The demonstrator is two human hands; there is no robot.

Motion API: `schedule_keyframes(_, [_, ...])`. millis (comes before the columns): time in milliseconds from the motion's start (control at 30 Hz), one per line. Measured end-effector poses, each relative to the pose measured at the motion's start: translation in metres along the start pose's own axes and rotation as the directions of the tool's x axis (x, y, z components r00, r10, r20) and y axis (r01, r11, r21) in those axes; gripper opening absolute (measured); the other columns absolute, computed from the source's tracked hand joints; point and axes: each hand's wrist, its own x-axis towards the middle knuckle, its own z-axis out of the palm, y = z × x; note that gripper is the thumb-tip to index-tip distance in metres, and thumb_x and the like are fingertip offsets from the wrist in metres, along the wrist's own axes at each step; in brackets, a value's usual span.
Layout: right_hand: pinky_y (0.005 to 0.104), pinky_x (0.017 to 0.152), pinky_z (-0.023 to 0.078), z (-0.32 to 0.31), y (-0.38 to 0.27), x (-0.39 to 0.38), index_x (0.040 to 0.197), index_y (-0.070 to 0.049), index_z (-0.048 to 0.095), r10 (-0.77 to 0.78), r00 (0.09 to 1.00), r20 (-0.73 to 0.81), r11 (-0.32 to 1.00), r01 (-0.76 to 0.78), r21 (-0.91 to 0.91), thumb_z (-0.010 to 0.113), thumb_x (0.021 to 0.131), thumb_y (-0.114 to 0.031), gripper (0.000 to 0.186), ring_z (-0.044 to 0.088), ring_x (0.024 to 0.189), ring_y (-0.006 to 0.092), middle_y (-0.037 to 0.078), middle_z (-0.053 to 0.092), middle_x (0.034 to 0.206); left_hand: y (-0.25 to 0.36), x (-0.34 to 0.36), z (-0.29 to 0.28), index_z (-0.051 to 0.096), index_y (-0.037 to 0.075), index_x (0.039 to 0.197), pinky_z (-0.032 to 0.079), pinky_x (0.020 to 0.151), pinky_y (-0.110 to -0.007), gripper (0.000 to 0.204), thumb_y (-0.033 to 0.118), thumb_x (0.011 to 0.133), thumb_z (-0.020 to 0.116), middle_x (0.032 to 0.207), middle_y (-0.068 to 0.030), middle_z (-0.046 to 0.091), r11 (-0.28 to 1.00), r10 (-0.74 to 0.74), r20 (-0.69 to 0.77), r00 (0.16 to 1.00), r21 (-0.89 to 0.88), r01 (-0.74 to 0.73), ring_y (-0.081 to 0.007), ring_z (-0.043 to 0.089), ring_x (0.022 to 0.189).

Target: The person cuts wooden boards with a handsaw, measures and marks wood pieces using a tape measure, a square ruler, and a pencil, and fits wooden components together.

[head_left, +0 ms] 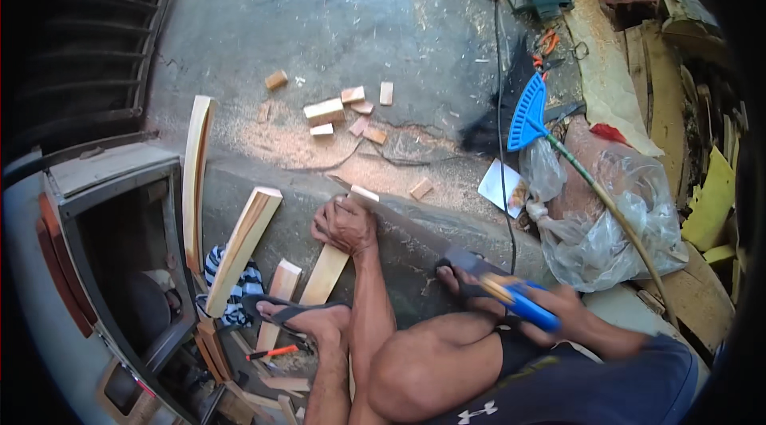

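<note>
I have the right hand closed around the saw, the left hand clamping the board at the concrete step; several blocks lie cut, this end seemingly not yet severed.

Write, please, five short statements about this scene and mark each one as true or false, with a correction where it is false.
1. The right hand holds a handsaw with a partly blue handle. True.
2. The left hand is holding a hammer. False: its grip is on a wooden strip.
3. A clear plastic bag lies to the right of the left hand. True.
4. The small wooden blocks stand in one tall stack. False: they lie scattered on the concrete floor.
5. A striped cloth is partly hidden by a length of wood. True.
</note>
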Motion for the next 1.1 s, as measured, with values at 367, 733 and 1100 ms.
schedule_keyframes(367, [0.0414,0.05,0.057,0.038,0.013,0.046,0.125,-0.009,0.068,0.179,0.982,-0.059,0.951,-0.158,0.265,0.074,0.078,-0.017,0.049,0.07,0.058,0.0319,0.017,0.075,0.091,-0.003,-0.006,0.006,0.073,0.006,0.088,0.037,0.1,-0.049,0.027,0.024,0.095,0.054,0.094,-0.0052,0.071,1.0,0.009,0.03,0.999,-0.022,-0.009,-0.0259,0.06,0.101])
schedule_keyframes(733, [0.0426,0.055,0.058,0.07,0.022,0.09,0.127,-0.004,0.064,0.199,0.98,-0.033,0.946,-0.183,0.267,0.076,0.078,-0.019,0.053,0.067,0.059,0.0378,0.021,0.07,0.084,0.008,-0.001,0.003,0.068,0.003,0.077,0.04,0.095,-0.049,0.022,0.017,0.091,0.059,0.089,-0.0057,0.068,0.994,0.089,-0.047,0.995,-0.058,-0.092,-0.0268,0.06,0.096])
schedule_keyframes(1100, [0.0362,0.057,0.058,0.068,0.026,0.125,0.117,-0.01,0.068,0.324,0.936,0.139,0.903,-0.35,0.249,0.075,0.084,-0.017,0.035,0.073,0.065,0.0222,0.011,0.074,0.085,0.004,-0.004,0.01,0.071,0.001,0.08,0.041,0.097,-0.049,0.029,0.02,0.095,0.054,0.096,-0.0087,0.072,0.993,0.068,0.021,0.997,-0.1,-0.066,-0.0279,0.061,0.098])
